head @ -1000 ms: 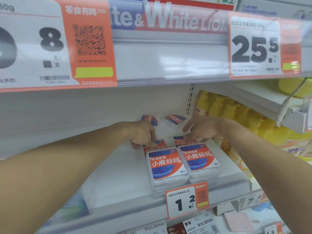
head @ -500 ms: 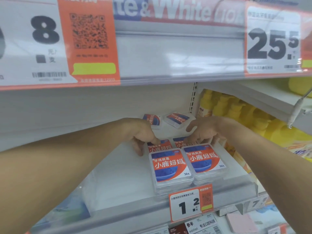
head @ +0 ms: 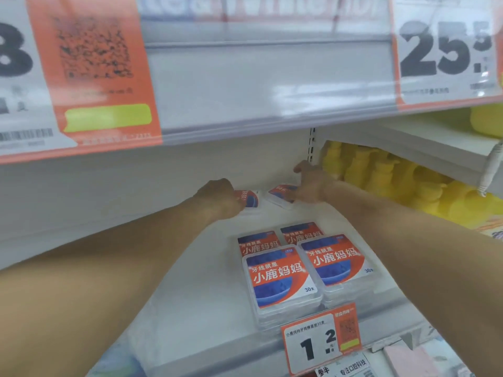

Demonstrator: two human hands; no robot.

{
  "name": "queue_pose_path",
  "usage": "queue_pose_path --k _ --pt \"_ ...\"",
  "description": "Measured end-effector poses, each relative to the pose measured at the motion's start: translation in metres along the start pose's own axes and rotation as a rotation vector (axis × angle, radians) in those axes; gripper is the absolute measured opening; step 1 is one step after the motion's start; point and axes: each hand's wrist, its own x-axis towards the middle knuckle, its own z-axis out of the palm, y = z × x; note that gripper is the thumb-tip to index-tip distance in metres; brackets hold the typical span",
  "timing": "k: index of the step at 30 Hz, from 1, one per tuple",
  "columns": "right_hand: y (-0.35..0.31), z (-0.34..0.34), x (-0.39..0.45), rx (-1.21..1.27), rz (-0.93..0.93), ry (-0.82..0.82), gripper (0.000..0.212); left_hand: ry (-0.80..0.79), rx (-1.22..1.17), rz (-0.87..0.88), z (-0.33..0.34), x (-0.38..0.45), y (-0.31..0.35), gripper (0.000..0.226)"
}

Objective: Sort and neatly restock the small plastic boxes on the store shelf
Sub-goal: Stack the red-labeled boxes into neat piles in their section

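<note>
Head cam view, a bit blurry: both arms reach deep into the white store shelf (head: 206, 281). Landmark is the orange-and-white "1.2" price tag (head: 321, 341) on the shelf's front lip. Right behind it sit four clear plastic boxes with orange-and-blue labels (head: 280, 281), two by two, touching. Way behind the tag, near the back wall, left hand (head: 220, 198) has its fingers curled onto one loose labelled box (head: 249, 199). Right hand (head: 310, 186) rests on a second tilted loose box (head: 280, 194); can't tell how its fingers sit. Yellow plastic bottles (head: 394, 183) fill the bay behind and right of the tag.
</note>
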Motion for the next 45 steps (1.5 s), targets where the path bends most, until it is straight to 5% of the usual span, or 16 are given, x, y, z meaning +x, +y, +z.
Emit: queue_pose_path --k 4,7,12,16,22,29,33,38,41,45 --pt "0.005 0.012 0.015 0.007 0.041 -0.038 0.097 -0.086 -0.124 -0.112 0.021 0.021 -0.006 0.092" --pt "0.005 0.007 0.015 -0.016 0.03 0.039 0.098 0.005 -0.177 -0.162 0.029 0.032 -0.002 0.105" --pt "0.01 -0.008 0.002 0.295 -0.075 0.083 0.062 0.028 -0.213 -0.112 0.024 0.03 0.01 0.077" --pt "0.023 -0.014 -0.022 0.615 -0.064 0.017 0.058 -0.054 -0.382 -0.115 0.009 0.021 0.007 0.068" --pt "0.03 -0.026 -0.052 0.714 -0.059 -0.007 0.045 0.157 -0.421 0.082 -0.009 0.007 0.005 0.063" --pt "0.029 -0.035 -0.066 0.813 0.067 0.132 0.056 -0.381 -0.561 0.115 -0.021 -0.032 -0.002 0.037" --pt "0.027 -0.041 -0.067 0.717 -0.03 0.244 0.034 -0.393 -0.217 0.194 -0.015 -0.044 -0.006 0.041" --pt "0.013 -0.052 -0.065 0.23 -0.159 -0.025 0.015 -0.46 -0.237 0.139 -0.01 -0.047 -0.009 0.041" --pt "-0.003 -0.048 -0.061 0.002 -0.232 -0.137 0.028 -0.464 -0.239 0.131 -0.007 -0.046 -0.009 0.037" --pt "-0.006 -0.037 -0.05 -0.034 -0.155 -0.118 0.078 -0.484 -0.318 0.103 -0.007 -0.045 -0.008 0.039"
